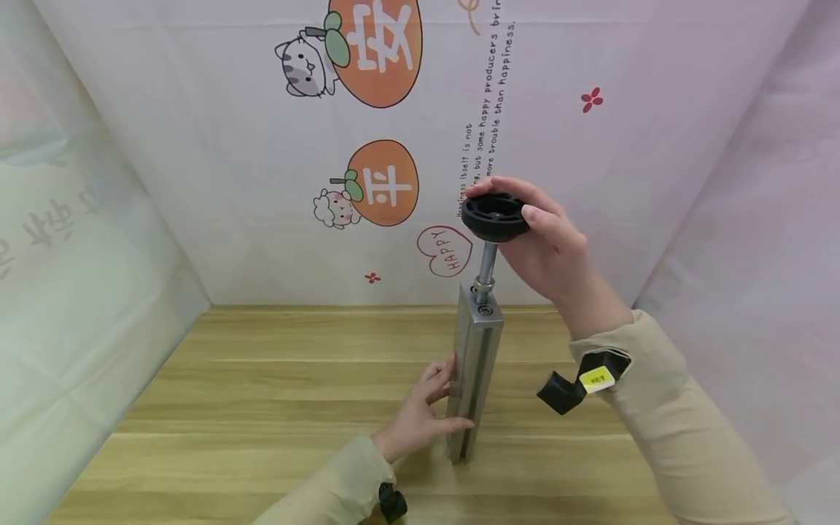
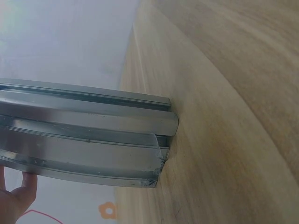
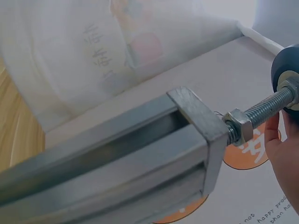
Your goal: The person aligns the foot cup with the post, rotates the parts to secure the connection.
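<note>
An aluminium extrusion stands upright on the wooden table, its grooved lower end down at the wood in the left wrist view. Around its lower part my left hand holds it, thumb on the near side and fingers at the left. A metal end plate caps the top. From it rises a threaded stud with a hex nut close to the plate. On the stud's upper end sits a black round levelling foot. My right hand grips the foot's rim between thumb and fingers.
The wooden table ends at a white printed cloth wall at the back. Further cloth walls close off the left and right. A black wrist mount with a yellow label juts from the right sleeve.
</note>
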